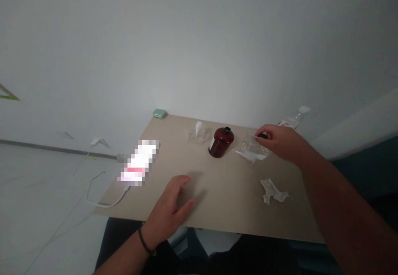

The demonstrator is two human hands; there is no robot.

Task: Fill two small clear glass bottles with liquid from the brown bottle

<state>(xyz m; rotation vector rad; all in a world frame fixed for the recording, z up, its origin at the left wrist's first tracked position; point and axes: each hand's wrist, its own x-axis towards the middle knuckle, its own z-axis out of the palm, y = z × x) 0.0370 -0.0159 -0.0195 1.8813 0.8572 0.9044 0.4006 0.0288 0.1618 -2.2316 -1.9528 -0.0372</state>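
Note:
My left hand hovers over the front of the table, its thumb and fingers apart and nothing between them. At the back right, my right hand pinches a small black cap-like piece, partly hidden by the fingers. Just below and left of that hand lies a clear plastic container with a white flap or film. A brown bottle with a white label and a bare, uncapped neck stands upright between the two hands, touched by neither.
Crumpled tissue lies at the right. A clear box with white tissue and a green tin are at the back. A lit phone with a white cable rests at left. Behind my right hand leans a plastic bottle.

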